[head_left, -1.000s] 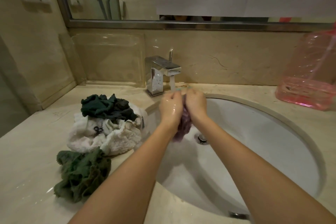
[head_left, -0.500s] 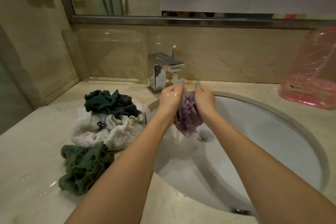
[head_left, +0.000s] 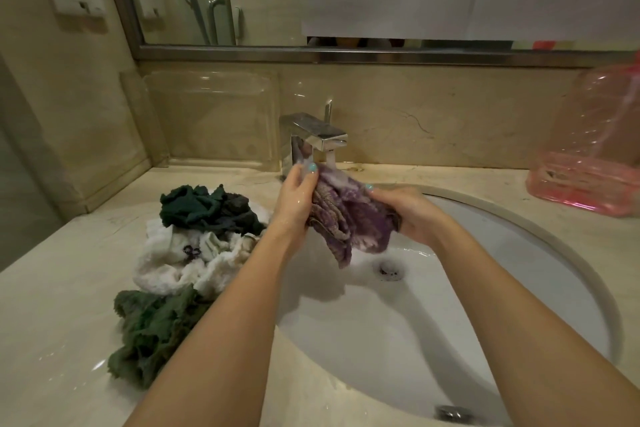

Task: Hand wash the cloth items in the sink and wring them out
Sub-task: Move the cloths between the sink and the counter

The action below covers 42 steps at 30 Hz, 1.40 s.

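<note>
A wet purple cloth (head_left: 349,218) hangs spread between both hands over the white sink (head_left: 502,305), right under the running chrome faucet (head_left: 313,140). My left hand (head_left: 294,198) grips its left edge, fingers curled round the fabric. My right hand (head_left: 412,215) grips its right side. Water falls from the spout onto the cloth's top. Its lower corner dangles above the drain (head_left: 390,270).
On the counter left of the sink lies a pile: a dark green cloth (head_left: 204,210), a white cloth (head_left: 173,260) and another green cloth (head_left: 152,329) nearest me. A pink plastic jug (head_left: 595,156) stands at the back right. A mirror hangs above the backsplash.
The purple cloth was bunched between my pressed-together hands; my hands have drawn apart and the cloth is now spread open under the water stream.
</note>
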Available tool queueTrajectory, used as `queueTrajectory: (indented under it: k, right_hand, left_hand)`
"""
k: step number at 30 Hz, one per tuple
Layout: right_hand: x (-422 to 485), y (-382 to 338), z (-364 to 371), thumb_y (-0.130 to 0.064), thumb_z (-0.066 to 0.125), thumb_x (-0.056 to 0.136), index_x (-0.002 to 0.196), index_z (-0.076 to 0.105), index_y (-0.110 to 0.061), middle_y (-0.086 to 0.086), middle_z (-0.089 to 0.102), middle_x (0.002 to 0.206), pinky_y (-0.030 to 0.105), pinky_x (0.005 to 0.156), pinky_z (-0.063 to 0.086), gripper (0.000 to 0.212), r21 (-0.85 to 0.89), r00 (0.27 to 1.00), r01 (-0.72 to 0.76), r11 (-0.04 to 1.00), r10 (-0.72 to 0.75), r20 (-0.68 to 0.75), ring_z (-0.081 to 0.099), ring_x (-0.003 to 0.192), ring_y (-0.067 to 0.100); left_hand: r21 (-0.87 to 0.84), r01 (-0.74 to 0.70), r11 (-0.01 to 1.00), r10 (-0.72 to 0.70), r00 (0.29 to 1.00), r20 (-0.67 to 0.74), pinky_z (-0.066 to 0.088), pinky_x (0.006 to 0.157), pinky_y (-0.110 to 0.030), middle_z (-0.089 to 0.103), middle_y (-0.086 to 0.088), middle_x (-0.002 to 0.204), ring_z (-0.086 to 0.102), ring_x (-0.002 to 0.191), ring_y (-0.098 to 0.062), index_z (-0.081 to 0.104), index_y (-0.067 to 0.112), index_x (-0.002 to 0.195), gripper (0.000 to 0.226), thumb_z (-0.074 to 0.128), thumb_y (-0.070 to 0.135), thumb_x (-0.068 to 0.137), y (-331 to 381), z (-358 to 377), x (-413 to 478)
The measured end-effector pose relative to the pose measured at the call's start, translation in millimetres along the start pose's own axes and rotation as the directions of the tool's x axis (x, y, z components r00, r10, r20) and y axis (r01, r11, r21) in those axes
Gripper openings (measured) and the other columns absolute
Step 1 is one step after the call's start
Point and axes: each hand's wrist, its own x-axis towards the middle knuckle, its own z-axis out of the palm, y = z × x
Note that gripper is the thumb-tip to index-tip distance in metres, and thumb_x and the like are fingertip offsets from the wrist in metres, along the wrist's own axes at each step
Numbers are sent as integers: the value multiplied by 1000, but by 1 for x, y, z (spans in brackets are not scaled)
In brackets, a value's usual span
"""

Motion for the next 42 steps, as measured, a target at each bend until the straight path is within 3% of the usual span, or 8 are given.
queueTrajectory:
  k: [8,13,17,21,25,31,38,42]
  right_hand:
    - [0,26,29,-55,33,100,126,60,-13,18,63,122,56,88,50,56,258,923,-286,923,193,334,57,115,37]
    - [6,11,44,-35,46,102,118,57,-10,16,69,108,51,85,55,32,521,994,76,850,-26,-103,68,97,33]
    - [8,9,52,-30,54,99,84,58,-21,7,65,87,38,75,51,18,330,928,239,913,-114,-354,62,82,25]
    - [-4,8,84,-25,48,101,91,60,-19,0,62,86,23,64,44,17,15,925,284,959,-270,-266,56,78,15]
    - [-13,3,96,-22,54,95,63,51,-18,-5,51,58,21,50,36,33,-177,882,372,911,-407,-239,44,55,9]
    - [3,-9,63,-23,54,96,61,55,-15,1,56,59,29,63,41,36,64,882,190,980,-142,-449,52,62,19]
    - [-18,0,103,-12,54,90,52,42,-16,-3,38,47,26,49,29,40,-213,885,383,899,-423,-195,34,48,11]
    - [0,-3,74,-14,48,93,56,51,-9,8,53,56,29,56,35,37,-228,883,224,948,-297,-364,43,56,17]
  left_hand:
    - [-238,24,971,-42,996,-74,54,81,-36,65,-5,90,65,83,-18,49,20,91,16,42,24,105,-4,13,2]
    - [333,-111,936,193,955,-225,48,80,-35,60,-3,98,59,95,-23,53,12,106,21,35,25,107,-13,6,3]
    - [292,-19,956,121,934,-336,51,87,-48,61,-10,100,61,96,-33,50,18,102,22,31,27,107,-19,14,5]
    - [152,24,988,42,909,-415,51,71,-33,59,-2,88,61,86,-24,47,18,95,13,38,19,105,-13,22,7]
    - [168,44,985,27,918,-396,46,68,-33,62,-5,78,57,76,-22,57,12,81,28,42,23,102,-11,27,-1]
    - [285,40,958,10,985,-170,44,60,-30,61,-10,66,55,63,-19,65,-2,79,33,52,24,95,-14,61,-31]
    - [226,229,947,-140,925,-353,50,70,-39,66,-9,69,63,75,-30,66,18,73,37,46,36,99,-10,11,-1]
    - [159,248,956,-219,959,-178,51,59,-29,65,-2,61,61,60,-21,65,17,73,39,46,34,102,-6,32,-17]
